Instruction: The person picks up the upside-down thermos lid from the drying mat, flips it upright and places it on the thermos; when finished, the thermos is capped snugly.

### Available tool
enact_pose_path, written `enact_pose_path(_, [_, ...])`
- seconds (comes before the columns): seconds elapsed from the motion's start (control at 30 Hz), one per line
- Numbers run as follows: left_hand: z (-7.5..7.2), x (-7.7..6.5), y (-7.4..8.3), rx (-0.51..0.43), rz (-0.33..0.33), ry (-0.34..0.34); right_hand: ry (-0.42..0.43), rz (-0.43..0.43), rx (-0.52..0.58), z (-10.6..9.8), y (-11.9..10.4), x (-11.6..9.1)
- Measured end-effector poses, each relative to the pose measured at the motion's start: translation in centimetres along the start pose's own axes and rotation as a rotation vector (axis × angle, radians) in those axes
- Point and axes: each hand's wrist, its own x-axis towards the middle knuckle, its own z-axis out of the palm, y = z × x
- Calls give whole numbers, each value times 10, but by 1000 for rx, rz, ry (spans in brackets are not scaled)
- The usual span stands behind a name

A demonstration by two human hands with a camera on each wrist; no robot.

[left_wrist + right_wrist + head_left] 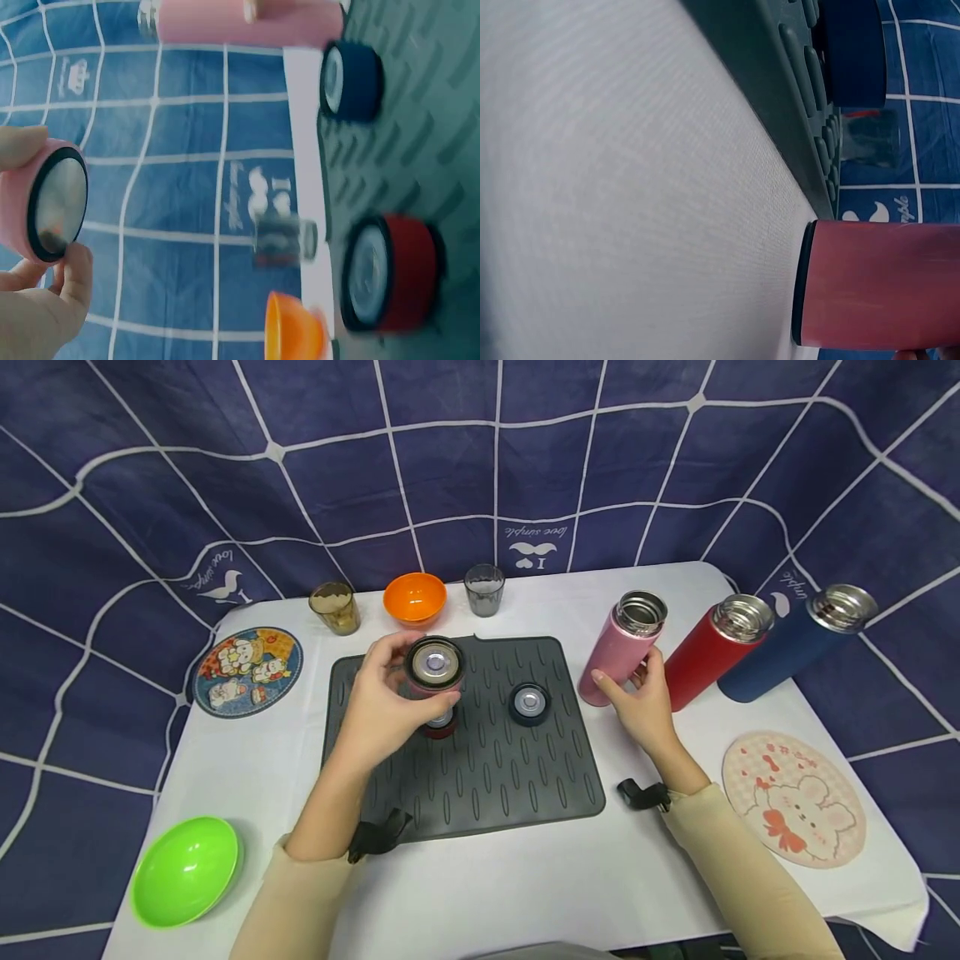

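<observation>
My left hand [390,702] grips a pink bottle lid [435,664] by its sides, inner face up, above the grey drying mat [480,777]. In the left wrist view the pink lid [56,202] shows its black seal ring between thumb and fingers. On the mat lie a red lid [441,725], partly hidden under the held one, and a dark blue lid [529,703]. My right hand [645,702] holds the lower body of a lidless pink thermos bottle [618,647] standing at the mat's right edge; its base [804,285] shows in the right wrist view.
Uncapped red [712,656] and blue [795,643] bottles stand on the right. A rabbit placemat [795,802] lies nearer. Along the back are an amber glass [335,608], an orange bowl [415,600] and a grey glass [484,590]. Left are a cartoon placemat [247,672] and green bowl [186,872].
</observation>
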Motion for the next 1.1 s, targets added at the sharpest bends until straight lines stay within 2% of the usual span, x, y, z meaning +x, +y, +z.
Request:
enact_pose_path(0.1, [13, 11, 5, -89, 21, -43, 1, 3, 0, 0, 0, 0])
enact_pose_path(0.2, [27, 20, 10, -161, 13, -68, 2, 3, 5, 0, 0, 0])
enact_pose_path(0.4, [52, 38, 27, -229, -11, -97, 5, 6, -3, 0, -2, 0])
enact_pose_path(0.57, [68, 50, 47, -247, -19, -175, 7, -3, -14, 1, -1, 1])
enact_pose_path(0.7, [81, 64, 46, -227, -31, -209, 2, 5, -26, 1, -1, 1])
enact_pose_path(0.83, [95, 82, 37, -175, 49, -232, 3, 2, -32, 1, 0, 1])
enact_pose_path(0.93, [106, 94, 38, -82, 122, -271, 5, -5, -32, 0, 0, 1])
enact_pose_path(1.03, [117, 103, 46, -16, 143, -327, 5, -13, -28, 0, 0, 1])
enact_pose_path(1.1, [125, 109, 54, 86, 145, -359, 3, -14, -25, 0, 0, 0])
